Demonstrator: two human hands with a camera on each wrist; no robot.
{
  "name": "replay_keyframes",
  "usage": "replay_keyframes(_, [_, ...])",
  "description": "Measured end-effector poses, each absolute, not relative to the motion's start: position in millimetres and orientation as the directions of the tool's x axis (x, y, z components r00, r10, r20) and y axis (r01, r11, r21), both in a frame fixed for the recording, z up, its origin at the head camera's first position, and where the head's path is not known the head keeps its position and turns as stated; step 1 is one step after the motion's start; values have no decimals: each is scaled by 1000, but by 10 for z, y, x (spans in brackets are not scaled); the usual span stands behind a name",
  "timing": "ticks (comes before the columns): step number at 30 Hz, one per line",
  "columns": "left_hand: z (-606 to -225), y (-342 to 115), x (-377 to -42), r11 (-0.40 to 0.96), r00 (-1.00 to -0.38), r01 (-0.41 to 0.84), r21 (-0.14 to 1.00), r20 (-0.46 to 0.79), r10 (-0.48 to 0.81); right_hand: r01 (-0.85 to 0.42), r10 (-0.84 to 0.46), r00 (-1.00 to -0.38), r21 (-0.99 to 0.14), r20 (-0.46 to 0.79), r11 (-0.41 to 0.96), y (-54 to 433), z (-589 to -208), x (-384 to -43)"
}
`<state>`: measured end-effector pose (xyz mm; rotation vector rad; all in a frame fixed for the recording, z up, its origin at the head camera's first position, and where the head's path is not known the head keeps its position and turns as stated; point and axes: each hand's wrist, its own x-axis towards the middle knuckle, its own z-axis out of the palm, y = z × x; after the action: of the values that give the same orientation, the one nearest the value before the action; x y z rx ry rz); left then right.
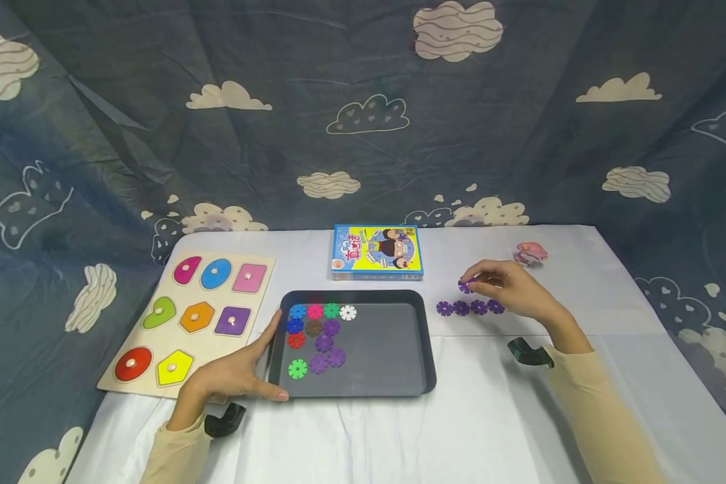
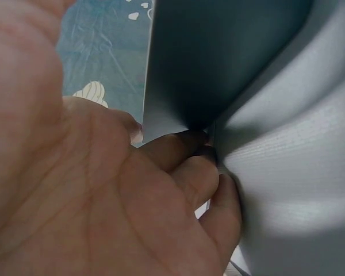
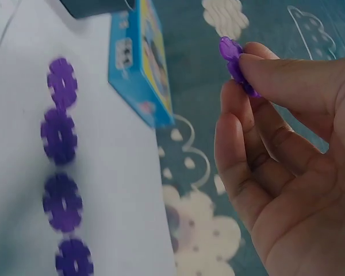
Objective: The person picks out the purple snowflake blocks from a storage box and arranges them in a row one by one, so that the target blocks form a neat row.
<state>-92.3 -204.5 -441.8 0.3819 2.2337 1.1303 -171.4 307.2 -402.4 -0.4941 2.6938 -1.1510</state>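
My right hand (image 1: 511, 286) pinches a purple notched plastic disc (image 3: 236, 66) between thumb and fingertips, raised off the table. Just below it, a row of several purple snowflake discs (image 1: 461, 308) lies on the white cloth; in the right wrist view the row (image 3: 60, 138) runs down the left side. My left hand (image 1: 232, 373) holds the dark grey tray (image 1: 381, 359) at its near left corner, thumb along the front edge, fingers along the left side. In the left wrist view those fingers (image 2: 198, 175) bend against the tray. Discs of several colours, including a green disc (image 1: 298, 368), lie in its left half.
A wooden shape-puzzle board (image 1: 163, 265) lies left of the tray, partly behind my left hand. Behind the tray sits a blue and yellow box (image 1: 377, 252). A small pink toy (image 1: 530, 253) stands at the back right, beyond my right hand.
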Motion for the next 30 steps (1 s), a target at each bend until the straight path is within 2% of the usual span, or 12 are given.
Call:
replay_keyframes(14, [-4408, -2032, -907, 575, -775, -36, 818, -386, 501, -165, -176, -983, -712, 59, 682, 3647, -4115, -1557])
replay_keyframes(20, [-4405, -2025, -895, 542, -774, -52, 839, -377, 509, -79, -82, -996, -692, 30, 718, 3871, -4218, -1517])
replay_keyframes(30, [-4393, -2028, -905, 555, -777, -38, 831, -374, 506, 40, -12, -997, -642, -77, 765, 4099, -4427, -1507])
